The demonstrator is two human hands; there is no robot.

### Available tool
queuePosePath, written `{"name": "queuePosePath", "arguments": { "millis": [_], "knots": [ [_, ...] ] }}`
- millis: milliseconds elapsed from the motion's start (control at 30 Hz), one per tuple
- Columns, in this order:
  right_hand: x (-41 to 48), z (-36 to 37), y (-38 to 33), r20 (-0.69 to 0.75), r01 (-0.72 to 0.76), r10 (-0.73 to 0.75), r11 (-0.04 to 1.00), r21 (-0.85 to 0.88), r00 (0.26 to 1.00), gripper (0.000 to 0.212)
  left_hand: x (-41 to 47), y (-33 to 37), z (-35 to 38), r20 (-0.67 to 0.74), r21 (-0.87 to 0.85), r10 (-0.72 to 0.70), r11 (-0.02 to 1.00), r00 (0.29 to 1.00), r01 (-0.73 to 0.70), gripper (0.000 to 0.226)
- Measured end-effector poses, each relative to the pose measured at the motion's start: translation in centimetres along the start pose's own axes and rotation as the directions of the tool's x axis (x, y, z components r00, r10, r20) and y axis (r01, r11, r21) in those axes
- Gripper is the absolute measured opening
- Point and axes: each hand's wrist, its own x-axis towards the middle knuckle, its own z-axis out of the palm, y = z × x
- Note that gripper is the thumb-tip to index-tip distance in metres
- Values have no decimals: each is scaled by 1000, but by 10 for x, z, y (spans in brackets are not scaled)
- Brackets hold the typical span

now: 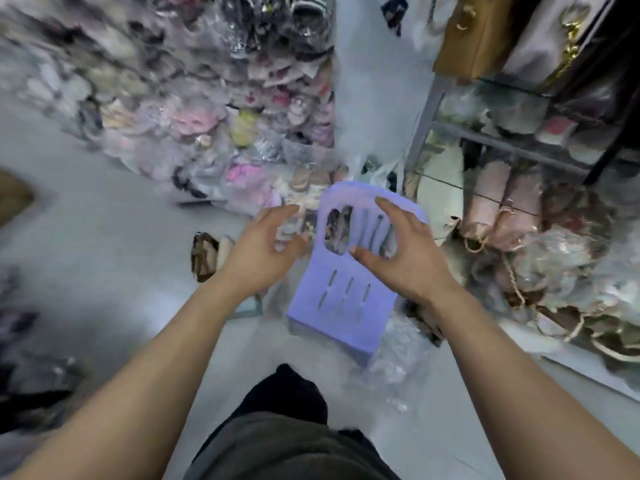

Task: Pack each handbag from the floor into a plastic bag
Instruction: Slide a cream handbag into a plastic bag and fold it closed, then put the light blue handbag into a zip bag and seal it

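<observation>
My left hand and right hand hover released, empty. The brown-and-cream soft handbag on the floor looks light, floppy; I'd grip its top edge.

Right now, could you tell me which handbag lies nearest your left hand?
The dark brown handbag on the floor, just left of the left hand; the pink ones lie right of the lavender chair.

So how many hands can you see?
2. The left hand is just left of the purple chair; the right hand is over its backrest, fingers spread.
</observation>
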Motion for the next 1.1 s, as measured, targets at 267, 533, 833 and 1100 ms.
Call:
{"name": "queuePosePath", "arguments": {
  "millis": [267, 533, 833, 1100],
  "knots": [
    [71, 115, -88, 226, 146, -146, 989, 15, 963, 84, -45, -122, -81, -161, 2, -319, 946, 934, 323, 44],
    [172, 259, -177, 367, 170, -134, 983, -66, 920, 78, -13, -260, -142, -157, -58, -468, 883, 870, 465, 44],
    [234, 456, -123, 531, 13, 71, 988, -153, 844, 74, 40, -441, -80, -57, -128, -670, 740, 740, 660, 42],
    [259, 667, 44, 476, -129, 200, 975, -178, 857, 75, 65, -647, 106, -97, -186, -828, 560, 552, 807, 41]
  ]
}}
